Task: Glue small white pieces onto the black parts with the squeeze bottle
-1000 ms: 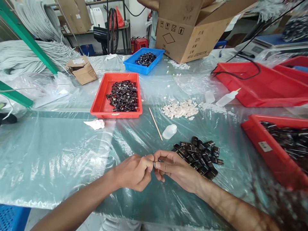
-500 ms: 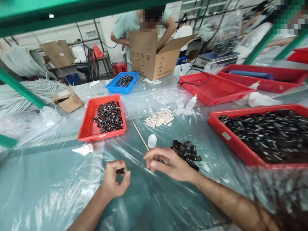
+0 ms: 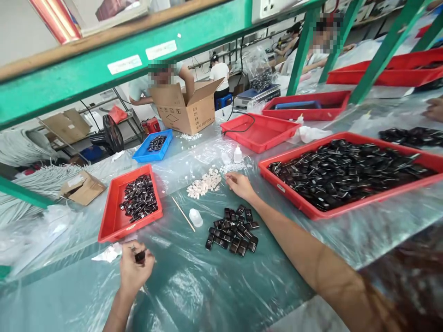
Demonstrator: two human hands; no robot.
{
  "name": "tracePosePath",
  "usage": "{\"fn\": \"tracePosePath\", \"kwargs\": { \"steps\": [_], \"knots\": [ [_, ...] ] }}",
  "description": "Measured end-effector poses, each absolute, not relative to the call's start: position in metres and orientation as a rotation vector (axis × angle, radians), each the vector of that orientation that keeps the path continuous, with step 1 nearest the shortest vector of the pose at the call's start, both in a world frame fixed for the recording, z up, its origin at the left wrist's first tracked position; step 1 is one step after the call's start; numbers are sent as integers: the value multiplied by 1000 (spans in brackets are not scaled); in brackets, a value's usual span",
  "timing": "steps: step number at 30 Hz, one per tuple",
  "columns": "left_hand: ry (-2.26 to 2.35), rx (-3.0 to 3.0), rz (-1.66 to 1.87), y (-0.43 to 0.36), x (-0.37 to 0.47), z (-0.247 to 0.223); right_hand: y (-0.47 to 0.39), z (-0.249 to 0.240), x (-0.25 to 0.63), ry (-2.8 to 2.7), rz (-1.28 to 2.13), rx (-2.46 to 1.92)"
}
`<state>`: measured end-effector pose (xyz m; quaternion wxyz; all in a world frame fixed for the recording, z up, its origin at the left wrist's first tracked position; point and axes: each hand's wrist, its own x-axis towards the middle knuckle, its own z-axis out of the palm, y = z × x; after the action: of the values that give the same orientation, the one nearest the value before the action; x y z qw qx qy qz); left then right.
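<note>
Holding a small black part pinched in its grip, left hand sits near-left on the tabletop. Right hand, fingers loose and empty, rests far-right, just beside the white bits; black pile lies between hands.

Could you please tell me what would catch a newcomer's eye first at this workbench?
Most striking is the large red plastic tray on the right, heaped with glossy black parts. In the middle of the plastic-covered green table lies a loose pile of small black parts, with the right hand reaching past it toward the scattered white pieces. At lower left, the left hand pinches one small black part.
</note>
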<state>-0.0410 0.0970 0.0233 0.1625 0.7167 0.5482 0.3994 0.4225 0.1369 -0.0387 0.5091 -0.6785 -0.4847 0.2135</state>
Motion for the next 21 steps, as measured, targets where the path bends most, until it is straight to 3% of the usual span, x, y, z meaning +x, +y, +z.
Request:
{"fn": "tracePosePath", "kwargs": {
  "steps": [9,14,21],
  "knots": [
    [1599,2434,1083,184,-25,109,125,-11,411,-1524,416,-1802],
    [1696,2369,1297,157,-38,74,101,17,402,-1927,643,-1742],
    [1817,2115,1441,117,-56,22,82,18,379,-2082,840,-1711]
  ]
}}
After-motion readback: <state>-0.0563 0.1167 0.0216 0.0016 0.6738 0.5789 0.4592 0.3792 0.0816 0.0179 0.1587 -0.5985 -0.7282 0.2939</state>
